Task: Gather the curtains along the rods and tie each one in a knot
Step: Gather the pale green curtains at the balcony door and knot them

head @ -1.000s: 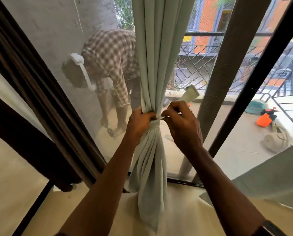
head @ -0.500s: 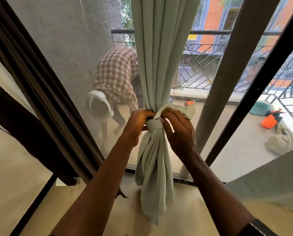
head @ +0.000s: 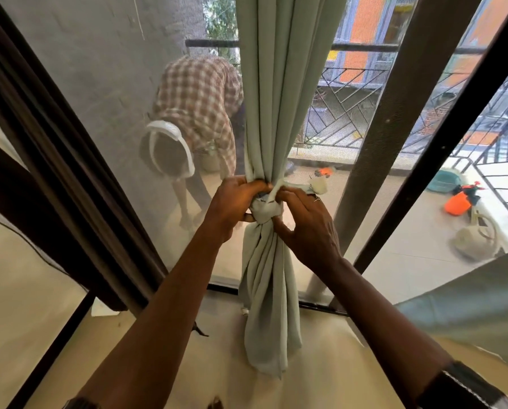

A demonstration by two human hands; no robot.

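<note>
A pale green curtain (head: 279, 93) hangs bunched in front of the window mesh. Halfway down it is cinched into a knot (head: 265, 210), and its tail (head: 272, 314) falls loosely to the sill. My left hand (head: 234, 202) grips the gathered cloth at the knot's left side. My right hand (head: 307, 228) holds the knot from the right, fingers pinching the wrap. A short end of cloth (head: 317, 184) sticks out to the right, above my right hand. The curtain rod is out of view.
A dark brown curtain (head: 55, 178) hangs at the left. Dark window frame bars (head: 394, 137) slant at the right. Another pale curtain's edge (head: 468, 314) shows at the lower right. Outside on the balcony a person in a checked shirt (head: 199, 107) bends down; an orange sprayer (head: 459, 202) lies there.
The loose end that stuck up to the right has been pulled in and the knot has formed and tightened. My hands have closed in around it. The person outside has bent lower.
</note>
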